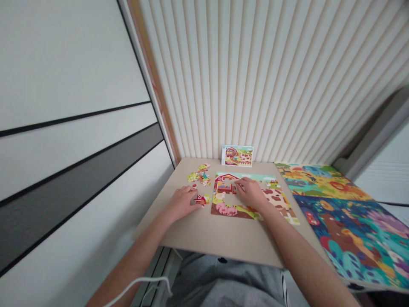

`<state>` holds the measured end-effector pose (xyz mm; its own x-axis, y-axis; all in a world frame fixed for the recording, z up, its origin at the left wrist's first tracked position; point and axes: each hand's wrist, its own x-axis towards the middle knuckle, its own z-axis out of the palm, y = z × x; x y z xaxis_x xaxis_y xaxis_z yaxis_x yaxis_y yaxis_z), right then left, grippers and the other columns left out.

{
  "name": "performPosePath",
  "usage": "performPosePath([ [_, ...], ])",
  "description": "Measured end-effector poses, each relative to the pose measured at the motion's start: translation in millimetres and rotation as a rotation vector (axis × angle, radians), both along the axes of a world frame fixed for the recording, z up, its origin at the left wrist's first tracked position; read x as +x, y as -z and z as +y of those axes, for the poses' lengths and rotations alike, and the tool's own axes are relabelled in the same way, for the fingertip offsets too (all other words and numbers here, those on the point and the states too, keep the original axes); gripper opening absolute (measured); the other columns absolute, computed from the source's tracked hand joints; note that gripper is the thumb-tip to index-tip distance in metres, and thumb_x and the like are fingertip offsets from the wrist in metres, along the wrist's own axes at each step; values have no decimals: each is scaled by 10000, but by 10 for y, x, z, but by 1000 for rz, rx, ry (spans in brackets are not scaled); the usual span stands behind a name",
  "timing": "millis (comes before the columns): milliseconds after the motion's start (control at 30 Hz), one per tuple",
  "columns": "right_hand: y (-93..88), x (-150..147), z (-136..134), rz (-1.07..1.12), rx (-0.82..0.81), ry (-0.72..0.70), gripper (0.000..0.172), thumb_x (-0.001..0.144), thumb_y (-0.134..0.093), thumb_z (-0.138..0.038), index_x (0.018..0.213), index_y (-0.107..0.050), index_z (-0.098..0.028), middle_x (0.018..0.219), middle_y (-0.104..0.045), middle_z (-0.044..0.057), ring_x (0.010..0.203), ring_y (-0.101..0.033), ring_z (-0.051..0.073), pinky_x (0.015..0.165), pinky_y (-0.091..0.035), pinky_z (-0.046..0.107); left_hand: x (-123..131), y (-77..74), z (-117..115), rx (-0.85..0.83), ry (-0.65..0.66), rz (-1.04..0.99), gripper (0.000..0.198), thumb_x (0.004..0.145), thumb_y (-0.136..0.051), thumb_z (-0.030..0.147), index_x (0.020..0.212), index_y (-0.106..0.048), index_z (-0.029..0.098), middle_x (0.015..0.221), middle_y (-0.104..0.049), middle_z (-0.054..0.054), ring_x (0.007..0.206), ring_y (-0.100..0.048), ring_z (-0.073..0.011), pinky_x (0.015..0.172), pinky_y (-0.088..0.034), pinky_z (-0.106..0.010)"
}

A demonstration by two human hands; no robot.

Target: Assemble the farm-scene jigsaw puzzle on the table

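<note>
A partly assembled farm jigsaw puzzle point(230, 212) lies on the table, showing a red barn, pink pigs and a spotted cow, with bare gaps in its middle. Over its centre, my right hand point(252, 194) has its fingers pinched at a small puzzle piece point(234, 190) beside the barn part. Left of the puzzle, my left hand point(182, 204) rests on the table with fingers apart, around loose red barn pieces point(200, 198). Its fingers partly hide these. Farther back lies a pile of loose puzzle pieces point(201, 174).
A small reference picture card point(238, 156) leans upright at the table's back, against a pleated cream curtain point(230, 85). Colourful animal pictures point(338, 213) cover the surface on the right. White panels point(79, 179) rise at the left. A white cable point(143, 279) hangs near my left forearm.
</note>
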<state>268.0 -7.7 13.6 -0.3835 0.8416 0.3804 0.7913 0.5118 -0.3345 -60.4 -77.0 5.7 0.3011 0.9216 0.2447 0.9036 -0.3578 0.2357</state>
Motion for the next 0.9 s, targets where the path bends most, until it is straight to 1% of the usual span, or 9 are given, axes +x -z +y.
performPosePath([
  [200,-15,7,-6,-2,5,7,286,993,-486,-289,1096,-748,-240,1062,-719,87,989,-643,225,912,-420,320,31,-20,51,-95,21,-75,342,799,-740,500,1003,-690,231,1203,-653,-88,1164,-583,-286,996,-448,-407],
  [300,-11,11,-4,22,11,19,284,991,-487,-285,1082,-752,-235,1065,-724,92,990,-647,229,924,-424,329,49,-71,54,-146,13,-204,357,774,-766,442,1015,-624,221,1021,-689,-43,956,-641,-230,842,-490,-332],
  [367,-3,6,4,70,2,12,285,986,-491,-280,1081,-754,-225,1064,-727,94,986,-652,226,932,-433,329,72,-121,56,-178,11,-321,335,812,-728,426,1041,-592,223,887,-681,1,806,-637,-187,732,-481,-284],
  [467,1,-19,14,192,-53,-10,296,982,-497,-305,1096,-752,-210,1063,-734,97,961,-664,220,903,-466,321,166,-203,118,-180,50,-471,285,879,-655,415,1077,-591,219,845,-675,13,744,-626,-159,678,-459,-258],
  [567,-5,-62,11,343,-130,-65,324,982,-499,-371,1137,-738,-217,1083,-744,81,934,-673,219,850,-496,323,392,-233,301,-173,110,-591,275,884,-651,367,1102,-596,207,845,-676,-2,743,-637,-159,664,-465,-258],
  [633,5,-80,16,431,-194,-117,352,978,-502,-415,1177,-721,-225,1088,-749,69,916,-677,218,820,-511,328,612,-206,470,-206,167,-675,255,880,-652,322,1090,-581,197,819,-666,1,735,-651,-159,651,-477,-256],
  [700,38,-65,49,495,-236,-139,387,960,-522,-449,1209,-700,-213,1044,-755,67,876,-676,214,789,-518,326,847,-153,634,-191,190,-715,257,861,-669,278,1085,-572,199,835,-668,3,739,-657,-155,638,-481,-246],
  [800,135,42,175,549,-232,-82,409,908,-573,-465,1154,-701,-166,880,-744,55,765,-652,197,722,-504,309,1117,-59,792,-140,154,-717,256,878,-640,227,1119,-561,193,883,-682,-14,762,-662,-153,663,-505,-252],
  [900,256,217,350,542,-238,65,405,859,-595,-466,1059,-723,-139,771,-718,43,694,-626,192,663,-477,296,1200,29,814,31,113,-589,281,907,-595,184,1186,-565,194,996,-691,-51,932,-661,-188,848,-522,-326],
])
